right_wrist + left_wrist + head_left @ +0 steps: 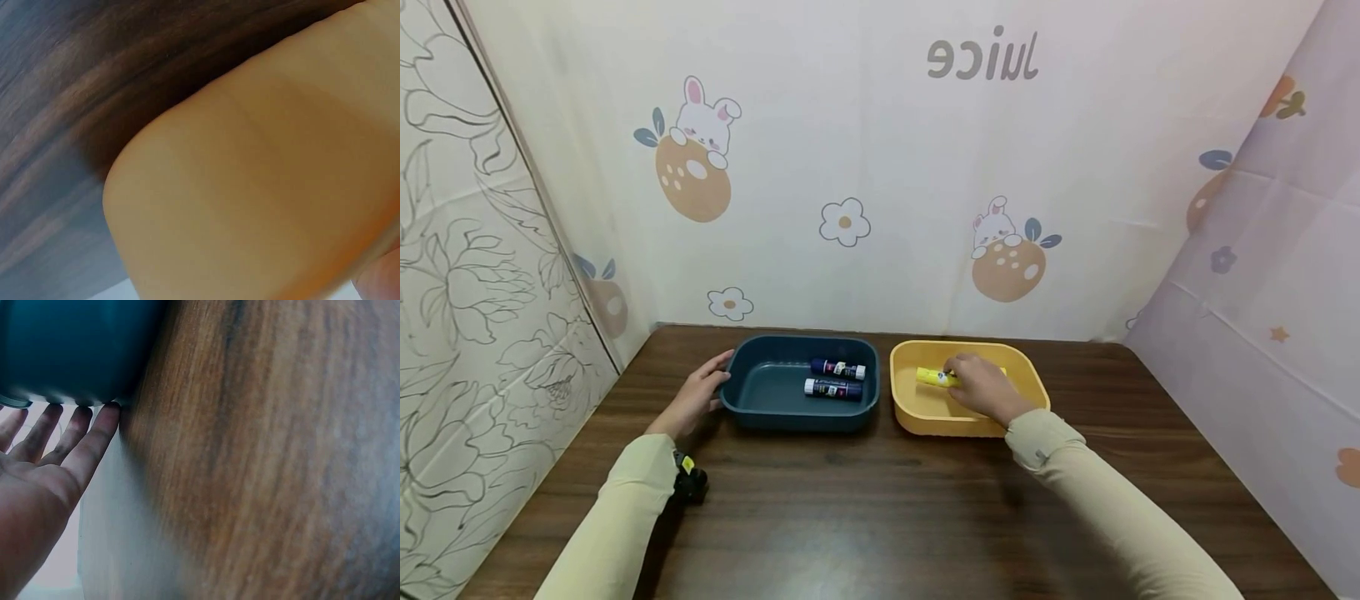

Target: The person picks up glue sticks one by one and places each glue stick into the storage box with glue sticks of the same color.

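A dark blue tray point(767, 422) holds two dark blue glue sticks with white caps: one glue stick point(829, 367) farther back, the other glue stick point(838, 390) nearer. My left hand point(694, 398) is at its left end. In the left wrist view, fairly straight fingers point(94, 444) touch the tray's outer wall point(75, 350). My right hand point(988, 388) reaches into a yellow tray point(936, 427), fingertips pinching a yellow stick point(934, 377) that looks like a glue stick. A bit of yellow point(1003, 370) shows behind that hand. The right wrist view has mainly the yellow tray's outside point(250, 187).
Both trays stand side by side near the back of a dark wood table point(850, 517). Behind them hangs a printed cloth point(880, 150). A patterned panel point(482, 275) borders the left, another cloth point(1270, 333) the right. A small black device point(691, 481) is on my left wrist.
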`<action>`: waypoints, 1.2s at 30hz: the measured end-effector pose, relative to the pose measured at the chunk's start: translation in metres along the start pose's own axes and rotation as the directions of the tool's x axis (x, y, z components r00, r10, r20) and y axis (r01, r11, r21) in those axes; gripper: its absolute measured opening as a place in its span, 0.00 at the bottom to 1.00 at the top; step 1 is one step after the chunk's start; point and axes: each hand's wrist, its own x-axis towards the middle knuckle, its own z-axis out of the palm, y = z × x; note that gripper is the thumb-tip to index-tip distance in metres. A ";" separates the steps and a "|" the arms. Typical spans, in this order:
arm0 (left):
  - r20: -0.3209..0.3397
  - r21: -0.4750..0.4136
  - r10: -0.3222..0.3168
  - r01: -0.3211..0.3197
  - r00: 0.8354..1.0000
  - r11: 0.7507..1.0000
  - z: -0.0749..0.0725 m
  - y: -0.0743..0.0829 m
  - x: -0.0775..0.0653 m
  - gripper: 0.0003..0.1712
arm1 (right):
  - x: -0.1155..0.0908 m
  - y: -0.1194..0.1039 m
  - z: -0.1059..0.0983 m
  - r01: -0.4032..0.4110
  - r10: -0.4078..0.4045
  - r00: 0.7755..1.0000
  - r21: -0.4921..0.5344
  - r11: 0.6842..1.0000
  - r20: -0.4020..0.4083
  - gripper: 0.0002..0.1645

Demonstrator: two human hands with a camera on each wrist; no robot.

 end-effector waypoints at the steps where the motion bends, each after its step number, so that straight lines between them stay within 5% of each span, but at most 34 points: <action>1: 0.002 -0.004 -0.002 0.002 1.000 1.000 0.001 0.003 -0.003 0.32 | 0.001 0.000 0.002 0.007 -0.007 1.000 -0.001 1.000 -0.004 0.16; 16: 0.005 0.018 0.009 -0.009 1.000 1.000 0.001 0.001 -0.007 0.32 | 0.009 -0.004 0.023 -0.048 0.044 0.993 0.033 0.998 0.107 0.16; 36: 0.004 0.003 -0.009 0.009 1.000 1.000 0.002 -0.002 -0.006 0.32 | 0.005 0.001 0.023 -0.099 0.097 0.987 0.013 0.995 0.126 0.20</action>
